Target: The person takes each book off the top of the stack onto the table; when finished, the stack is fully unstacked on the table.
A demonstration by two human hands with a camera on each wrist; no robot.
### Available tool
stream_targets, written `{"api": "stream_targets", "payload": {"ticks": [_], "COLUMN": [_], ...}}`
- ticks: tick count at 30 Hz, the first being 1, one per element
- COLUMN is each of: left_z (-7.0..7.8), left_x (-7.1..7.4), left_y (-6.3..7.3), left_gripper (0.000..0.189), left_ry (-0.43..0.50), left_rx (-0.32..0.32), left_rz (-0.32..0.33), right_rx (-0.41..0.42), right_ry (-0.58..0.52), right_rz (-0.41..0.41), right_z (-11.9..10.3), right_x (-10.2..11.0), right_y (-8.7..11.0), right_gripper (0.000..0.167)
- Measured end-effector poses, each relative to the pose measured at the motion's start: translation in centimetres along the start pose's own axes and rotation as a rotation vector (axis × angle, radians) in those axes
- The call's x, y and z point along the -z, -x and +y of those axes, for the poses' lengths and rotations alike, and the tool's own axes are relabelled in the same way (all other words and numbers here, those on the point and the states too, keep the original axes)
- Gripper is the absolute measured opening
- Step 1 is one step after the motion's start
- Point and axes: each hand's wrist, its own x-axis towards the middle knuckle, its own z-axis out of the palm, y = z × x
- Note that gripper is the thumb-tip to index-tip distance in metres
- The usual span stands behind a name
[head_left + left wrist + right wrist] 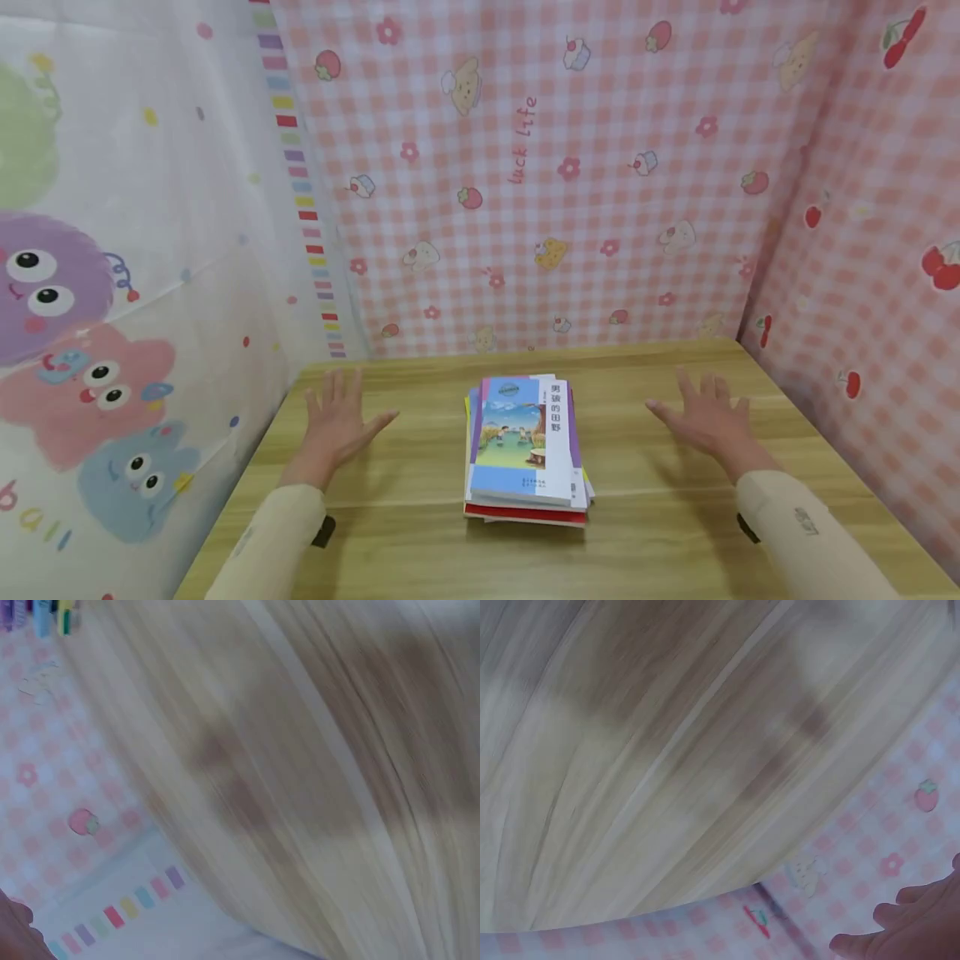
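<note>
A stack of several thin books (521, 450) lies near the middle of the wooden table in the head view. The top book has a blue and white cover with a picture of children outdoors. To the left of the stack, my left hand (335, 421) is held with its fingers spread, touching nothing that I can make out. On the other side, my right hand (708, 421) has its fingers spread too and holds nothing. Both hands stand apart from the books. In the right wrist view, only part of the right hand (915, 922) shows at the lower corner.
The wooden table (405, 550) fills the lower part of the head view. A pink checked curtain (555, 208) hangs behind it, with another checked curtain (885, 275) on the right. On the left hangs a white curtain (217, 333) with cartoon figures.
</note>
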Motion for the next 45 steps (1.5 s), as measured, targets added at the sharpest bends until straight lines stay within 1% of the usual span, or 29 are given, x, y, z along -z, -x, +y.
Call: {"api": "stream_targets", "payload": {"ticks": [3, 7, 11, 14, 17, 19, 21, 24, 25, 29, 34, 38, 41, 43, 45], "left_z": [1.0, 2.3, 3.7, 4.8, 5.6, 6.1, 6.6, 7.4, 7.7, 8.7, 10.2, 11.2, 11.9, 12.2, 12.5], "left_x": [0.1, 0.2, 0.3, 0.4, 0.2, 0.0, -0.2, -0.6, -0.8, -1.6, -2.7, -3.6, -4.1, -4.4, -4.7], "left_y": [-0.3, -0.6, -0.6, -0.6, -0.6, -0.7, -0.7, -0.6, -0.6, -0.2, 0.4, 0.8, 1.0, 1.1, 1.3], "left_gripper": [0.103, 0.103, 0.101, 0.1, 0.103, 0.105, 0.106, 0.104, 0.102, 0.096, 0.086, 0.085, 0.086, 0.089, 0.086], "left_ry": [0.05, 0.113, 0.219, 0.327, 0.449, 0.53, 0.607, 0.692, 0.713, 0.789, 0.882, 0.956, 0.99, 0.985, 0.979], "left_rx": [0.002, 0.019, 0.032, 0.046, 0.08, 0.093, 0.096, 0.083, 0.081, 0.114, 0.152, 0.159, 0.166, 0.169, 0.172], "left_rz": [0.014, 0.012, -0.008, -0.035, -0.064, -0.073, -0.075, -0.078, -0.079, -0.114, -0.156, -0.169, -0.181, -0.185, -0.193], "right_rx": [0.015, 0.032, 0.045, 0.068, 0.095, 0.101, 0.087, 0.056, 0.047, 0.013, -0.018, -0.027, -0.041, -0.049, -0.046], "right_ry": [-0.024, -0.08, -0.156, -0.227, -0.335, -0.401, -0.466, -0.52, -0.536, -0.625, -0.74, -0.81, -0.832, -0.832, -0.836], "right_rz": [-0.006, -0.024, -0.029, -0.026, -0.029, -0.034, -0.047, -0.067, -0.072, -0.082, -0.054, -0.05, -0.052, -0.046, -0.036], "right_z": [-0.9, -2.2, -3.4, -4.3, -5.4, -6.1, -6.7, -7.4, -7.6, -8.4, -9.0, -9.3, -9.6, -9.6, -9.7], "right_x": [-0.1, -0.3, -0.4, -0.7, -1.0, -1.2, -1.5, -2.0, -2.2, -3.0, -4.1, -4.7, -5.1, -5.4, -5.8], "right_y": [-0.1, 0.0, 0.2, 0.3, 0.5, 0.5, 0.5, 0.7, 0.8, 1.3, 2.0, 2.4, 2.6, 2.8, 2.9], "right_gripper": [0.101, 0.098, 0.093, 0.088, 0.081, 0.08, 0.079, 0.081, 0.081, 0.077, 0.068, 0.064, 0.063, 0.062, 0.06]}}
